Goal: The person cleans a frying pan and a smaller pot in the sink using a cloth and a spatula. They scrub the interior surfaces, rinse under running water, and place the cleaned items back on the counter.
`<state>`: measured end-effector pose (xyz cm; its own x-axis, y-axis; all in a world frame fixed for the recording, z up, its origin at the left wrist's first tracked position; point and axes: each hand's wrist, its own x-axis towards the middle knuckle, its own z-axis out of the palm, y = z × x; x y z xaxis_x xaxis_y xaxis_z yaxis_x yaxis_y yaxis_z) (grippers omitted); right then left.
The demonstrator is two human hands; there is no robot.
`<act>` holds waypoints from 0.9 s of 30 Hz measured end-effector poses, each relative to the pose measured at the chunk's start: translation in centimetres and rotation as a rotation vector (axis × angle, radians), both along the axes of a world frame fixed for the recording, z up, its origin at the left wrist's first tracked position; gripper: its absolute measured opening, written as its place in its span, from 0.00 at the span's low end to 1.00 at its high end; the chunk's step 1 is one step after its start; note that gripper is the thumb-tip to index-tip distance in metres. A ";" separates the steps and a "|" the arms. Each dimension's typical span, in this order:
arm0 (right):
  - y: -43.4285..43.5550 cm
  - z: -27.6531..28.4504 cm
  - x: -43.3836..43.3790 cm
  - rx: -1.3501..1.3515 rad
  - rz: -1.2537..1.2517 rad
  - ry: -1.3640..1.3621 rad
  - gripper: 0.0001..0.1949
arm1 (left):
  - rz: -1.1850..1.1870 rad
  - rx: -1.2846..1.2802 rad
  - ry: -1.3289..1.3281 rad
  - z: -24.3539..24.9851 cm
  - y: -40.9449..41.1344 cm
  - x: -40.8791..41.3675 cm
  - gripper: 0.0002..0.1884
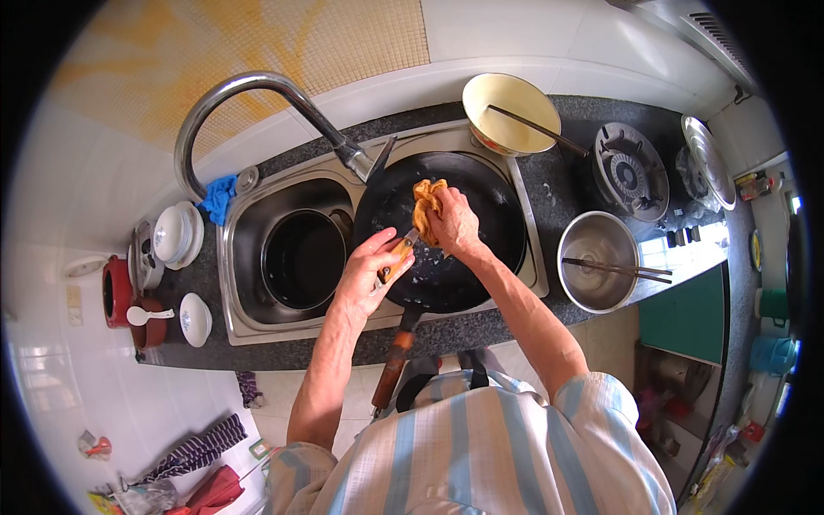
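Note:
My left hand grips the riveted wooden handle of what looks like a kitchen knife. A short stretch of its metal blade shows; the rest is hidden by a crumpled orange-yellow cloth. That cloth is bunched in my right hand, pressed around the blade. Both hands are above a large black wok, which lies over the right part of the steel sink. Pale wet flecks dot its inside, and its wooden handle points towards my body.
A chrome faucet arches over the sink's left side. A black pot sits in the left basin. On the right are a cream enamel basin, a steel bowl with chopsticks, and a gas burner. White bowls stand left.

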<state>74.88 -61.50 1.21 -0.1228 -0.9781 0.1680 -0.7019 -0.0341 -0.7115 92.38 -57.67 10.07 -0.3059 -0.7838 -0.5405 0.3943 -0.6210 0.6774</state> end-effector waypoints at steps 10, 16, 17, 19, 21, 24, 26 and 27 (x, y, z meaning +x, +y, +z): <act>3.8 2.6 2.4 0.073 0.014 -0.223 0.10 | -0.088 -0.015 -0.008 -0.7 0.4 1.1 0.26; 2.0 0.0 1.3 0.001 -0.120 0.051 0.08 | -0.090 -0.015 -0.040 -1.4 1.4 0.8 0.26; 1.2 -0.7 0.7 0.003 -0.124 0.134 0.10 | -0.080 -0.017 -0.030 -1.5 1.7 0.6 0.26; 0.3 -0.6 0.2 -0.008 -0.074 0.166 0.12 | -0.085 -0.010 -0.042 -1.8 2.0 0.9 0.26; -0.7 -0.7 -0.3 0.031 -0.078 0.170 0.11 | -0.089 -0.003 -0.013 -2.4 2.3 1.3 0.26; -2.5 -0.8 -1.0 0.195 -0.147 0.077 0.11 | -0.106 0.003 0.003 -2.7 2.6 1.5 0.26; -3.6 -1.0 -1.7 0.285 -0.136 0.059 0.11 | -0.156 0.009 -0.003 -3.1 2.6 1.6 0.26; -4.0 -1.1 -1.9 0.325 -0.130 0.049 0.11 | -0.181 0.010 -0.011 -3.3 2.4 1.5 0.26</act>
